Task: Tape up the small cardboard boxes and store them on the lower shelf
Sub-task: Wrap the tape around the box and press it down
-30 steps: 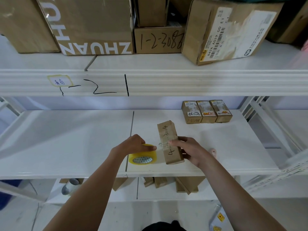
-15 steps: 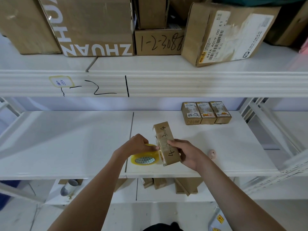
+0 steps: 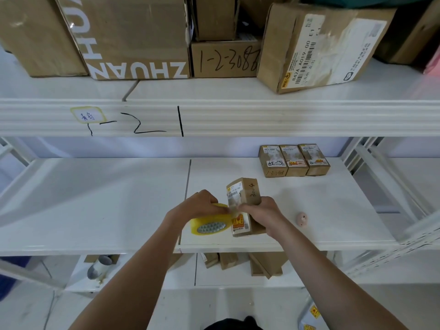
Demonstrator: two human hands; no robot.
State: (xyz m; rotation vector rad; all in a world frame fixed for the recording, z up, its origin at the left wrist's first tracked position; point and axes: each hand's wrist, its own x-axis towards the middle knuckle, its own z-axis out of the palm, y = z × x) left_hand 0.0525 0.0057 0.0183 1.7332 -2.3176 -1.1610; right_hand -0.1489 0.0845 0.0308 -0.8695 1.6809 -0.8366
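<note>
A small cardboard box (image 3: 245, 194) with a printed label and handwritten numbers is tilted up above the middle white shelf (image 3: 95, 210). My right hand (image 3: 262, 215) grips its right side and underside. My left hand (image 3: 200, 206) holds a yellow roll of clear tape (image 3: 209, 226) just left of the box, and a strip of tape runs from the roll onto the box's labelled face. Three more small boxes (image 3: 294, 160) stand side by side at the back right of the same shelf.
Large cardboard boxes (image 3: 133, 36) crowd the upper shelf. A small pink round object (image 3: 302, 219) lies on the middle shelf right of my hand. Several small boxes (image 3: 238, 260) and a grey cylinder (image 3: 98, 269) sit on the lower shelf.
The box has been rolled in my right hand so its labelled face now turns up toward me. My left hand has kept the tape roll close against it.
</note>
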